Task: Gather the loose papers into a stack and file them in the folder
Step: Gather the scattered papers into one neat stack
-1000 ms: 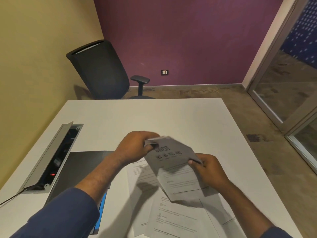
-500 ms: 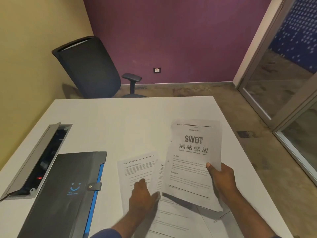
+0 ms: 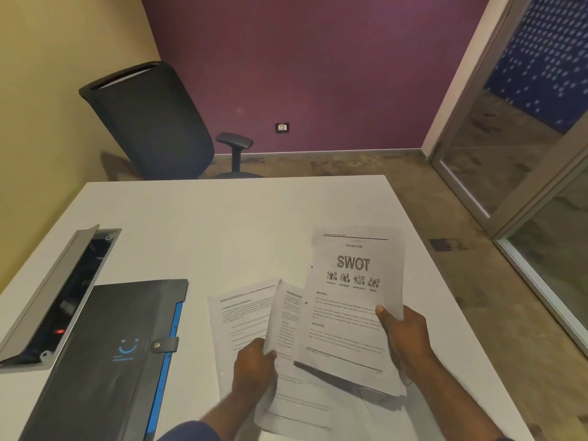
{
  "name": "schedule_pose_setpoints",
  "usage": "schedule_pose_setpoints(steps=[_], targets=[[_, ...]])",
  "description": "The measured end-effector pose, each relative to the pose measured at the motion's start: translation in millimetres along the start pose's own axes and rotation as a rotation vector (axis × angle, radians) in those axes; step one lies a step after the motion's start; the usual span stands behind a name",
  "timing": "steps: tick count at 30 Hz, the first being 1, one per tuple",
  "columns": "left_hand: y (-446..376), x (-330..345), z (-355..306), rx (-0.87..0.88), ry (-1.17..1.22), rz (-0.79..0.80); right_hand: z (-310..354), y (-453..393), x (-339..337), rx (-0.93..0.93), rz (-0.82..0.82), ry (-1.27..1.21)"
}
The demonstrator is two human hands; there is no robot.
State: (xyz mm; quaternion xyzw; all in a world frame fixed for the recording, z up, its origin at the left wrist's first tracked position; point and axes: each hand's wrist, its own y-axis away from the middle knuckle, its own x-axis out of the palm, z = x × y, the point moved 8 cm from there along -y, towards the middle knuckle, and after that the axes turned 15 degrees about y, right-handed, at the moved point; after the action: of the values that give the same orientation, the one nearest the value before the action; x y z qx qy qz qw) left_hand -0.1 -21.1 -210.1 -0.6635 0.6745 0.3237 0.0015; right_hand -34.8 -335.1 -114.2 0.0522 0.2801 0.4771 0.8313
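The loose papers are thin, light and floppy, likely to sag, slide over one another and crease if pinched hard, so they are best taken along a lower edge or side where several sheets overlap: the SWOT sheet [image 3: 356, 300] is lifted off the white surface [image 3: 222, 224], a second sheet [image 3: 283, 316] curls up beside it, and more sheets [image 3: 241, 316] lie flat beneath. The right hand [image 3: 405, 340] holds the SWOT sheet's lower right side, thumb on top, while the left hand [image 3: 254, 370] pinches the second sheet's lower edge, both forearms reaching in from below, and the dark folder [image 3: 105, 354] lies closed to the left, well apart
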Motion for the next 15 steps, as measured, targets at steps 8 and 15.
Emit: schedule_pose_setpoints(steps=[8,15], targets=[[-12,-63,29,-0.044,0.102,-0.23,2,3,18,0.001,0.037,-0.025],[-13,-73,48,-0.242,-0.153,-0.304,-1,2,28,0.021,0.071,-0.036]])
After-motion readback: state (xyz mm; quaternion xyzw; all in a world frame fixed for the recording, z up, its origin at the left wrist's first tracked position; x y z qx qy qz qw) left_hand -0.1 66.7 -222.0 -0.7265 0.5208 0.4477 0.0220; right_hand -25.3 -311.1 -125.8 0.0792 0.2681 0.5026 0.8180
